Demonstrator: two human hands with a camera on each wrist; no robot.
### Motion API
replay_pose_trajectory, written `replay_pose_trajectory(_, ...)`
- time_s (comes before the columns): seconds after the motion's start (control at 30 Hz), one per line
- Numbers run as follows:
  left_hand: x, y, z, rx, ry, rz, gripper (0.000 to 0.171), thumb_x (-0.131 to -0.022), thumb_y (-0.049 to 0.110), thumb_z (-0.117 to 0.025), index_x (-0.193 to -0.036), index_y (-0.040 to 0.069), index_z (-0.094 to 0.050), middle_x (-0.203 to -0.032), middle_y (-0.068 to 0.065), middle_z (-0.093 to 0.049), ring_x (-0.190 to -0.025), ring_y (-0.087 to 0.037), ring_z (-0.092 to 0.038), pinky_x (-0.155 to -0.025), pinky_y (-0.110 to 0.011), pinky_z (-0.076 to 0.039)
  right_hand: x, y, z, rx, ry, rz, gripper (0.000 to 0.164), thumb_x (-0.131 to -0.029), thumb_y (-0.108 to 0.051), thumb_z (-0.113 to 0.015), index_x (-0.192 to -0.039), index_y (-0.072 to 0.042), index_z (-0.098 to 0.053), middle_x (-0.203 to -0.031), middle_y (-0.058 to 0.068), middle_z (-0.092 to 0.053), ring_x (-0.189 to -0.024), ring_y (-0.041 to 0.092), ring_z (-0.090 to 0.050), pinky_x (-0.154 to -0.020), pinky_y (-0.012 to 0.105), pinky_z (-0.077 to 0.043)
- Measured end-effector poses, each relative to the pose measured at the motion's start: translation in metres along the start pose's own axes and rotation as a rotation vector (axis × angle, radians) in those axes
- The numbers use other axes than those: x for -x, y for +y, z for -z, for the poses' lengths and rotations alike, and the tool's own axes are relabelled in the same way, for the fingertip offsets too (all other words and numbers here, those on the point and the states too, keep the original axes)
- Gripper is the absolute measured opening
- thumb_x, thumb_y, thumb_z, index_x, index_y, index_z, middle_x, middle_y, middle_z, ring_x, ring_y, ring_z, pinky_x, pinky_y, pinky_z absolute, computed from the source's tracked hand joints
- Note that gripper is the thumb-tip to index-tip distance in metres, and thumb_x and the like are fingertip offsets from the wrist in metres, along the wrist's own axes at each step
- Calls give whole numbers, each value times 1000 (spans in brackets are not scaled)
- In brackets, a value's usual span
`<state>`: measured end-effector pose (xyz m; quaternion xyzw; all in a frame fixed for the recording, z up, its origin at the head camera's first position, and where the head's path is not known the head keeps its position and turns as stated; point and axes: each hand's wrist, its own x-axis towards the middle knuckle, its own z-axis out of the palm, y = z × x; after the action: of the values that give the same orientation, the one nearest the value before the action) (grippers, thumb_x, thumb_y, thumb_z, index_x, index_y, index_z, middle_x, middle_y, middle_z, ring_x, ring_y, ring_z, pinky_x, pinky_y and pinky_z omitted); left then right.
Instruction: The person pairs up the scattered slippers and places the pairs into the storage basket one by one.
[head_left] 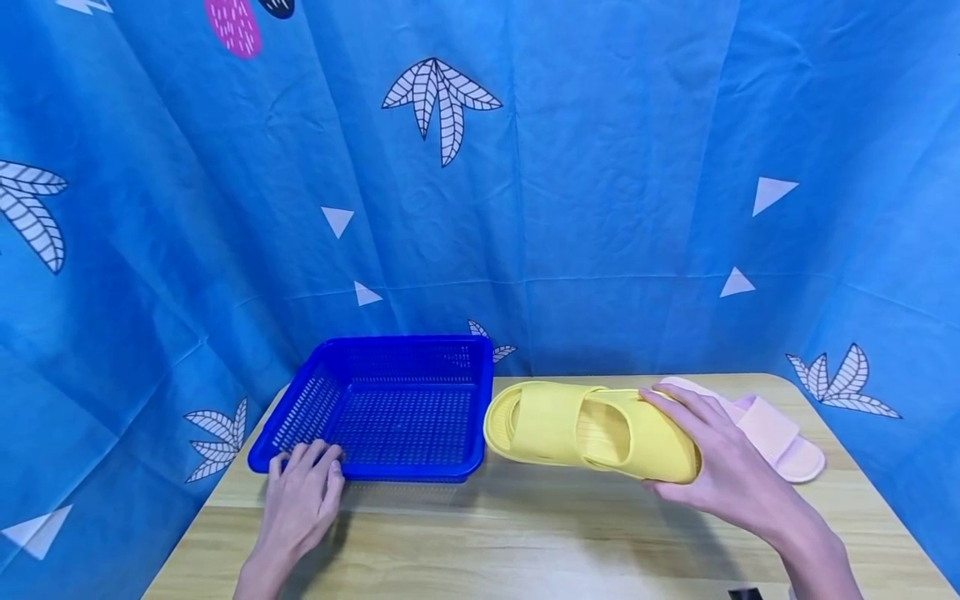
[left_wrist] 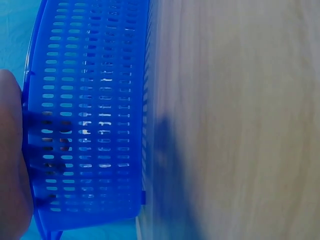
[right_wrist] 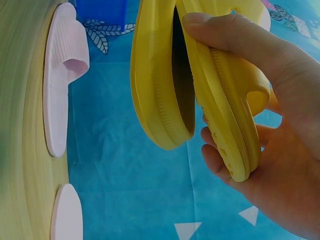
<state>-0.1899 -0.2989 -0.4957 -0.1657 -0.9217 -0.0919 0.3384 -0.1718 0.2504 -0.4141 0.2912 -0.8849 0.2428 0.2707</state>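
Observation:
A blue plastic basket (head_left: 405, 425) with perforated walls stands at the back left of the table. My left hand (head_left: 300, 500) rests at its near-left corner, fingers curled over the rim; through the holes in the left wrist view, dark finger shapes show behind the wall (left_wrist: 90, 100). To the right of the basket, my right hand (head_left: 723, 458) grips yellow slippers (head_left: 551, 421) above the table. Two yellow slippers (right_wrist: 157, 95) show in the right wrist view, sole edges side by side with a dark gap between them. The thumb presses one slipper while the fingers wrap round its other side.
Pale pink slippers (head_left: 772, 429) lie at the table's back right, partly hidden by my right hand; two pink slippers (right_wrist: 57, 110) appear in the right wrist view. A patterned blue curtain (head_left: 615, 208) hangs round the wooden table (head_left: 525, 533). A small black object (head_left: 745, 593) shows at the front edge.

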Motion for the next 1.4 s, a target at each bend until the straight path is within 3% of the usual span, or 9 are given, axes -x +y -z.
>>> replay_pose_trajectory(0.27,0,-7,1,-7,-36,-29,29,-97,14,-46,-101,0,-72,-105,-18,-67,-101,-42,-58,-85,-60,-40,0,-1,-1,-2,4,7,106,-52,-31,-99,-148,-15,-56,-142,4,-55,-122,28,-51,-95,25,-34)
replay_pose_trajectory(0.63,-4,-6,2,-6,-94,19,31,-100,16,-47,-107,-1,-73,-110,-19,-67,-107,-42,-57,-88,-60,-39,2,-1,-2,3,3,-2,109,-50,-32,-100,-148,-16,-55,-144,5,-55,-123,29,-52,-96,21,-33)
replay_pose_trajectory(1.1,0,-8,0,0,-41,-2,30,-98,14,-46,-103,0,-72,-106,-21,-68,-104,-44,-57,-88,-60,-40,2,-4,-14,-42,3,-41,107,-54,-30,-99,-150,-16,-53,-145,7,-55,-126,27,-50,-100,13,-27)
replay_pose_trajectory(1.27,0,-9,0,-1,-41,9,30,-99,15,-46,-104,0,-72,-109,-22,-68,-108,-46,-57,-89,-62,-40,-9,-10,-20,-47,8,-44,106,-55,-28,-99,-150,-17,-53,-145,5,-55,-127,26,-50,-98,22,-35)
replay_pose_trajectory(1.4,0,-9,-1,2,-46,14,31,-99,15,-46,-105,-1,-72,-111,-23,-68,-110,-46,-57,-91,-61,-39,-18,-15,-26,-57,3,-57,105,-57,-28,-99,-150,-17,-52,-147,7,-54,-128,27,-49,-94,41,-43)
